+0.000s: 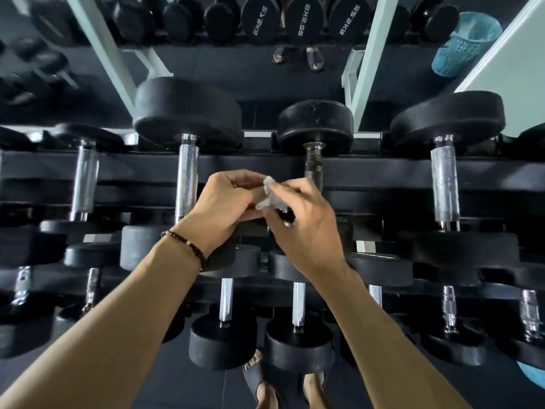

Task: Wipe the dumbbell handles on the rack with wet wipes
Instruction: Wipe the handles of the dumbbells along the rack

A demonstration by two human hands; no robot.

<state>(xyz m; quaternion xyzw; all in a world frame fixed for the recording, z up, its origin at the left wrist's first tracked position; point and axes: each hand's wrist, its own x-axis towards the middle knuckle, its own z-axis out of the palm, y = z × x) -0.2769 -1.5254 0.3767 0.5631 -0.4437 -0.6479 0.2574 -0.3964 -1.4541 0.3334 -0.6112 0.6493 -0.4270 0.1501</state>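
Both hands are working a wet wipe in front of the dumbbell rack.

The left hand (228, 202), its fingers curled shut around something small I cannot identify, and the right hand (298, 219), fingertips pinched on the crumpled translucent wet wipe (269, 194), are probably gathering it into a pad. Just behind, a dark, tarnished handle (313, 165) is waiting between bright knurled steel handles (187, 172) on the black rack (118, 166), under matte rubber heads.

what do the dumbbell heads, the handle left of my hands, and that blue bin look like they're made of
Round black dumbbell heads: probably rubber, matte and scuffed. Knurled silver handle: metal, likely chromed steel, with bright glints. Light blue lattice basket: seemingly moulded plastic, with open mesh walls.
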